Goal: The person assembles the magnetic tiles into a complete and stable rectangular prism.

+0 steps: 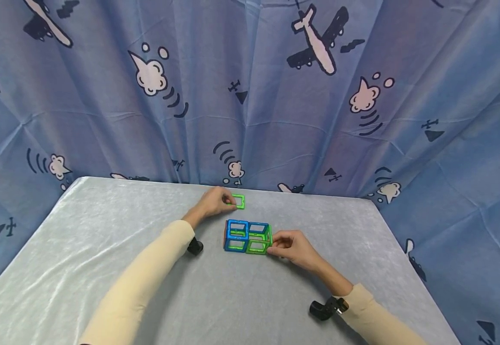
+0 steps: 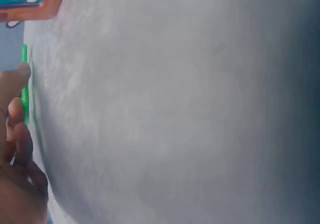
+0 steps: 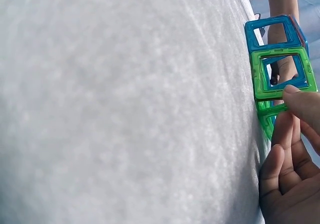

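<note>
A box-like build of square magnetic tiles (image 1: pixel 237 238) stands on the table, blue on the left and green on the right. An orange tile (image 2: pixel 51 4) forms its left side. My right hand (image 1: pixel 295 249) is at the right end, thumb and fingers pinching the edge of a green tile (image 3: pixel 257 78); the right wrist view shows the thumb on its corner. Behind the build, my left hand (image 1: pixel 215 201) pinches a loose green square magnetic tile (image 1: pixel 243 202) between thumb and fingers. From the left wrist, that tile appears edge-on, low over the cloth.
A pale cloth covers the table (image 1: pixel 232 297). Behind it hangs a blue curtain (image 1: pixel 207 96) printed with planes and clouds. Black wrist cameras sit at the left wrist (image 1: pixel 195 247) and right wrist (image 1: pixel 323 309).
</note>
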Demonstrator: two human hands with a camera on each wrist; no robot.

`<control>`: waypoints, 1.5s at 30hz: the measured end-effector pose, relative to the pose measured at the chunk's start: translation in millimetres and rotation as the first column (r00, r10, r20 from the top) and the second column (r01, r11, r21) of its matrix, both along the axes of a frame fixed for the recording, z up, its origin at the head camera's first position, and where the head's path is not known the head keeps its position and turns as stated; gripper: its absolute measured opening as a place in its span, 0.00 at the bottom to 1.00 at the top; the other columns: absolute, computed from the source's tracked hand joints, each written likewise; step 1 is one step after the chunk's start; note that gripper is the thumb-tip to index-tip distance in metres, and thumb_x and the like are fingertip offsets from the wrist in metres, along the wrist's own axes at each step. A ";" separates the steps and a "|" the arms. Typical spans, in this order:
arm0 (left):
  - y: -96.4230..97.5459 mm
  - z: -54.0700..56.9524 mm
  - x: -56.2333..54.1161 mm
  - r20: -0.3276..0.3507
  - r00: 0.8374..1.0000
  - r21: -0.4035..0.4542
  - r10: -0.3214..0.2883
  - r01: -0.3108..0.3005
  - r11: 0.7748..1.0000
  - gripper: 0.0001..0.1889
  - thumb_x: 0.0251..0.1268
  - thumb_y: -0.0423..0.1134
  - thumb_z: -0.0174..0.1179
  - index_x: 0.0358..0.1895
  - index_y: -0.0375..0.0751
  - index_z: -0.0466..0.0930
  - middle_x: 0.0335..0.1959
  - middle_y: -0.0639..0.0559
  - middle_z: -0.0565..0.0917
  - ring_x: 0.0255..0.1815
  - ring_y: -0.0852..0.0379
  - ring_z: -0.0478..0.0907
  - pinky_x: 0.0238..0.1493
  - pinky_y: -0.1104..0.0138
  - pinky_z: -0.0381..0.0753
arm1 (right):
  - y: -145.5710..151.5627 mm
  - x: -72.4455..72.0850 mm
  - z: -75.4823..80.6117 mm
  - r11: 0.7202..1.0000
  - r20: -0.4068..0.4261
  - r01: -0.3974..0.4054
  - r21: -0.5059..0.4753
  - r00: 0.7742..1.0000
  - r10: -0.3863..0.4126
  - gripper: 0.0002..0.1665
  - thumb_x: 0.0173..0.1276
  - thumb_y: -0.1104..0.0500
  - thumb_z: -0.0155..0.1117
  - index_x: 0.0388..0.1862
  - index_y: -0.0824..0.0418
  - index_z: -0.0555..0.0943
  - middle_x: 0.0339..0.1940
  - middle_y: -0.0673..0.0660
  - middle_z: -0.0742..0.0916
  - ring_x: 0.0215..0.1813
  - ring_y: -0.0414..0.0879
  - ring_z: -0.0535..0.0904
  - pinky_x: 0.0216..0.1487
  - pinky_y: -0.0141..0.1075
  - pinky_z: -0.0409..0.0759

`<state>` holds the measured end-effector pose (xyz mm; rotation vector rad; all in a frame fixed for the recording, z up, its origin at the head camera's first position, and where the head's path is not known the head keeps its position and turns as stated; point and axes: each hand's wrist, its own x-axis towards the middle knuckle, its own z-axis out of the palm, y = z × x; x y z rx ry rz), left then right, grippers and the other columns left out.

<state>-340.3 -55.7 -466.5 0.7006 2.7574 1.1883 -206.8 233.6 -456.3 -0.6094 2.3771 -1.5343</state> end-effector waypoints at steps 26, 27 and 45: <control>-9.6 62.9 64.2 -0.063 0.989 0.051 -0.137 0.141 0.989 0.03 0.62 0.39 0.74 0.32 0.48 0.90 0.33 0.58 0.81 0.39 0.53 0.77 0.44 0.61 0.78 | 0.1 0.9 -1.1 0.999 -0.026 -0.019 -0.037 0.999 0.018 0.09 0.65 0.69 0.73 0.43 0.72 0.86 0.31 0.64 0.86 0.27 0.41 0.77 0.25 0.29 0.73; -6.0 64.0 67.9 -0.063 0.987 0.052 -0.148 0.151 0.987 0.03 0.62 0.39 0.74 0.32 0.48 0.90 0.33 0.58 0.81 0.39 0.53 0.77 0.44 0.61 0.78 | 0.4 0.8 -1.6 0.999 -0.030 -0.020 -0.039 0.999 0.019 0.09 0.65 0.69 0.73 0.43 0.72 0.86 0.31 0.63 0.86 0.27 0.41 0.77 0.25 0.29 0.73; 41.3 58.8 103.8 -0.168 0.967 -0.062 -0.194 0.186 0.981 0.05 0.58 0.44 0.77 0.29 0.53 0.89 0.31 0.58 0.81 0.32 0.63 0.75 0.37 0.67 0.75 | 2.6 -2.6 -7.1 0.999 -0.041 -0.016 -0.027 0.999 0.015 0.08 0.66 0.69 0.73 0.43 0.71 0.86 0.31 0.61 0.87 0.28 0.40 0.79 0.27 0.29 0.76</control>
